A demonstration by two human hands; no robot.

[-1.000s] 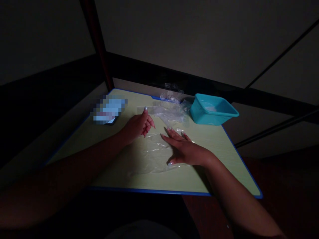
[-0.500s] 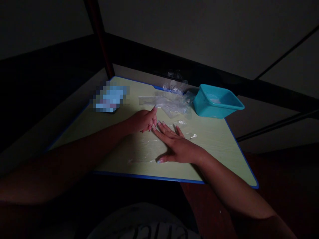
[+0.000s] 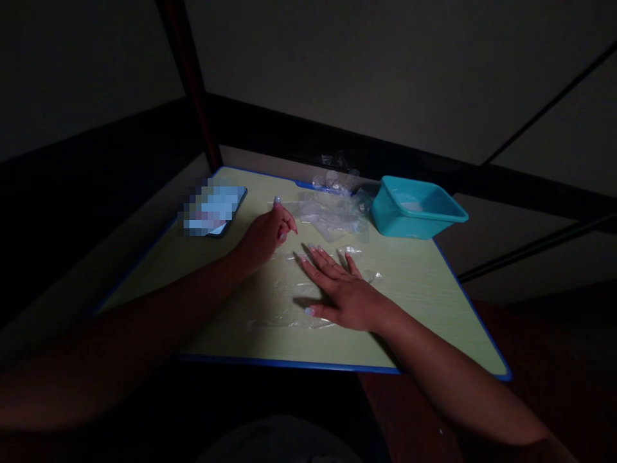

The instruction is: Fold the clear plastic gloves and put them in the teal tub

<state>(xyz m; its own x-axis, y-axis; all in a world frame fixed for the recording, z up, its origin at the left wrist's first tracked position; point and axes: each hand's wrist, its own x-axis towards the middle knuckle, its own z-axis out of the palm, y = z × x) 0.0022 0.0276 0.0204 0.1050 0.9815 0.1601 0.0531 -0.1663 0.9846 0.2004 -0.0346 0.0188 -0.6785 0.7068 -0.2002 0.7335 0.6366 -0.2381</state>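
A thin clear plastic piece (image 3: 284, 302), perhaps a bag or a disposable glove, lies spread on the small table (image 3: 207, 321). On it rests my right hand (image 3: 344, 289), palm down with fingers and thumb stretched apart; it covers part of the plastic. My left hand (image 3: 265, 238) is raised just above the table to the left, thumb pointing up and the other fingers loosely bent, with nothing visible in it. Beyond both hands is a loose heap of clear plastic pieces (image 3: 332, 215).
A turquoise plastic bin (image 3: 409, 222) stands at the table's back right corner, with something pale inside. A phone (image 3: 219, 209) with a lit, blurred screen lies at the left edge. More crumpled clear plastic (image 3: 335, 180) is at the back edge. Walls stand behind the table.
My left hand has lifted away from my right fingertips, up and to the left, and its thumb has come up. My right hand stays flat on the plastic. The view has tilted slightly.
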